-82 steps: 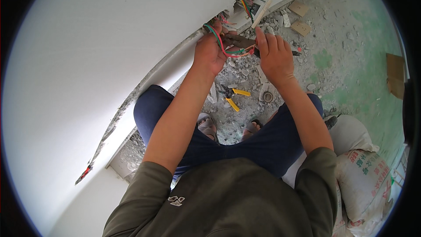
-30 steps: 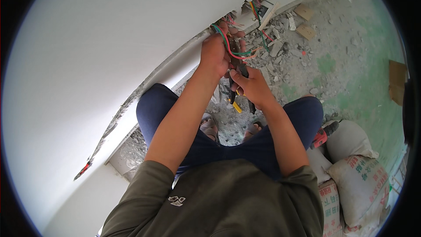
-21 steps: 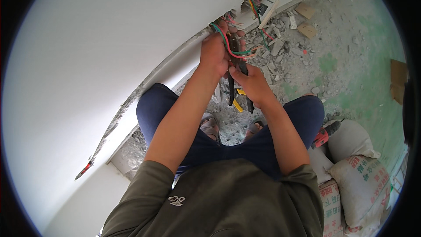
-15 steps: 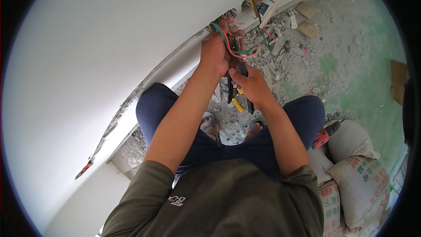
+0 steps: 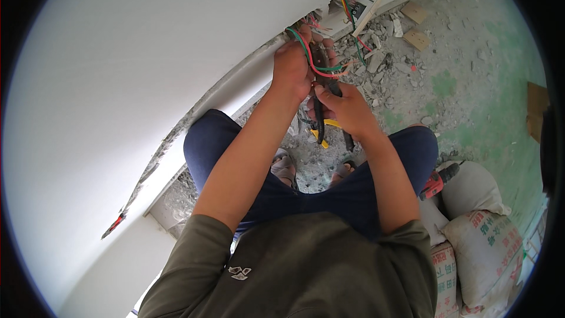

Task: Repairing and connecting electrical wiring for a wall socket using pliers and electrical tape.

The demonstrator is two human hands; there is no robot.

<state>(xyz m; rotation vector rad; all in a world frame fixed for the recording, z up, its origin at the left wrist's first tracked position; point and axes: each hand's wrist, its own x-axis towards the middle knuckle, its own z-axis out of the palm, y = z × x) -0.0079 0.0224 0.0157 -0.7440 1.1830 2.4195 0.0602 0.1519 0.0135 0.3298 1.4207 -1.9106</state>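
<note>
My left hand is closed around electrical wires at the foot of the white wall, its fingers curled behind the head of a pair of pliers. A green wire and a red wire loop out over these fingers, their ends lying close to the pliers' head. Gripped in my right hand are the pliers, with black handles spread apart and the head pointing up toward my left hand. What the jaws touch is hard to make out.
Rubble covers the floor around a white-edged socket with coloured wires. Two tan plates lie beyond. A yellow-handled tool rests between my feet. To the right are a red power drill and filled sacks.
My right hand and the pliers' handles have shifted slightly to the right. My left hand keeps its hold on the wires. The whole view has moved a little.
</note>
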